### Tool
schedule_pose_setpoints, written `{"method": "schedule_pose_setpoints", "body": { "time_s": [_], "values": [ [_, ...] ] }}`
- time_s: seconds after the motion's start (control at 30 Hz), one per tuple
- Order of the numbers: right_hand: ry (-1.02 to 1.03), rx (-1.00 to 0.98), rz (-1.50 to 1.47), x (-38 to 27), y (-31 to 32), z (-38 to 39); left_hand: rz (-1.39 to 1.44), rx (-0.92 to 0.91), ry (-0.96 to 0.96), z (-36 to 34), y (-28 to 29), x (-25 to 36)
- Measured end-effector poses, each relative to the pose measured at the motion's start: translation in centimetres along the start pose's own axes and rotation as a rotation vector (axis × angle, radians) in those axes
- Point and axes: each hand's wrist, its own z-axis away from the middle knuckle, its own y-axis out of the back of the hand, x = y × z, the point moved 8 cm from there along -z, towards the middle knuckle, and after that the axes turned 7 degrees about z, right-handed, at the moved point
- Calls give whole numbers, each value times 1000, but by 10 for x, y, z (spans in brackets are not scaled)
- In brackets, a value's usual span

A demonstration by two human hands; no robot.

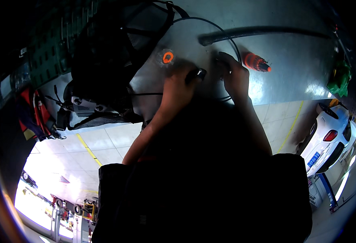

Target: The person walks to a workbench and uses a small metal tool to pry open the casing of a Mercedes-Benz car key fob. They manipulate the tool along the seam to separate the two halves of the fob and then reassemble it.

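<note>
My left hand point(177, 90) is closed round a small dark thing point(196, 74) with a shiny end; its kind is hard to make out. My right hand point(237, 81) is bent around a dark, elongated thing point(224, 59), mostly lost in shadow. A thin black cable point(210, 22) curves over the metal tabletop point(275, 87) and passes behind my right hand. Beyond my left hand lies an orange ring point(168, 57) on something clear and crinkled. Right of my right hand lies an orange and black ribbed, tapering object point(256, 62).
A thick black hose point(247, 32) lies across the far tabletop. At the left are a black bag with straps point(101, 52), a grey box with knobs point(85, 106) and red cloth point(36, 109). A green plastic bag point(340, 79) sits far right; a white car point(328, 137) stands beyond.
</note>
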Motion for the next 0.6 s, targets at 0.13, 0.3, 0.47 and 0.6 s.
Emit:
{"method": "schedule_pose_setpoints", "body": {
  "time_s": [0.13,0.3,0.47,0.6],
  "values": [
    [-12,-15,-86,3,2,-1,-192,9,-32,5,-4,0],
    [67,-11,-14,-8,9,-4,-264,68,-43,8,4,9],
    [7,-21,-62,-3,12,-2,-241,66,-43,8,3,5],
    [-10,29,-93,1,13,1,-306,56,-34,7,2,12]
  ]
}}
